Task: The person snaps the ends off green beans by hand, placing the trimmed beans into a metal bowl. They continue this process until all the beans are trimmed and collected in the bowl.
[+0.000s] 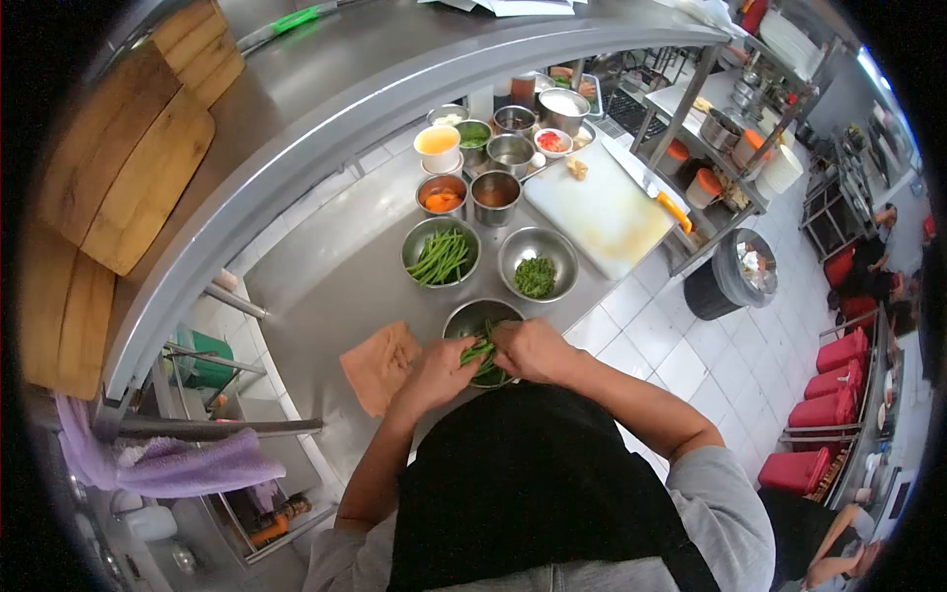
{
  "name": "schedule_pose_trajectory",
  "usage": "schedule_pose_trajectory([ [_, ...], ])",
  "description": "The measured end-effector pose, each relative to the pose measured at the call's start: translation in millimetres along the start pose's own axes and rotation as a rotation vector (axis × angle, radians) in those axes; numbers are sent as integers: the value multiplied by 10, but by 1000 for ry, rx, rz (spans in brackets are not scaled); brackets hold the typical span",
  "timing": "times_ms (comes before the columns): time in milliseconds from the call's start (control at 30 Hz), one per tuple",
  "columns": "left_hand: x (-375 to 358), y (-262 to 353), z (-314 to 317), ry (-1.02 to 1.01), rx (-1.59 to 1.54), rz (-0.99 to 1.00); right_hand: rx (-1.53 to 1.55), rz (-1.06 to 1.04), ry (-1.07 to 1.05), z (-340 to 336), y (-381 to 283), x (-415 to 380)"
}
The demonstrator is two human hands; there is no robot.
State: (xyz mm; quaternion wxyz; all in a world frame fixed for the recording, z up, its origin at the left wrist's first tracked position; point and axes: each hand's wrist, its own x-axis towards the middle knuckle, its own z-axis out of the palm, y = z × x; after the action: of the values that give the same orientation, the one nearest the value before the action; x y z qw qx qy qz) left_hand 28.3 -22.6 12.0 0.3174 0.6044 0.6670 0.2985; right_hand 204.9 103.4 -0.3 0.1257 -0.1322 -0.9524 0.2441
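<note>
Big steel counter (326,286) takes up most of the view, with a curved steel shelf (326,109) over it that hides the far left part of the worktop. A wooden board (123,178) sits on the far left of that shelf, partly cut off by the dark lens edge. On the right side of the counter there's a white cutting board (602,212) with a knife (651,187) along its far edge, orange handle showing. Past the board, a black bin (735,271) stands on the tiled floor. Near the middle, three steel bowls: the left one (441,253) has long green beans, the right one (538,264) has a small pile of chopped greens, and the nearest bowl (472,318) is mostly covered by the hands. Behind them is a cluster of small pots, contents too small to name for sure. An orange cloth (380,365) lies just left of the near bowl. Over that bowl, the left hand (439,373) and right hand (533,350) meet, both with fingers curled in and pinching a small bunch of green beans (481,352) between them. Exact fingertip grip is hard to make out; the hands' backs block it.
</note>
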Motion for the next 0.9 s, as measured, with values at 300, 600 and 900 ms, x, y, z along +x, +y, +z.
schedule_pose_trajectory([
  [300,-61,100,-40,274,-954,-273,1215,425,126,50,250,-48],
  [600,98,427,186,315,-943,-372,1028,176,97,118,37,-398],
  [900,105,600,405,186,-714,-324,1122,230,116,209,-69,-675],
])
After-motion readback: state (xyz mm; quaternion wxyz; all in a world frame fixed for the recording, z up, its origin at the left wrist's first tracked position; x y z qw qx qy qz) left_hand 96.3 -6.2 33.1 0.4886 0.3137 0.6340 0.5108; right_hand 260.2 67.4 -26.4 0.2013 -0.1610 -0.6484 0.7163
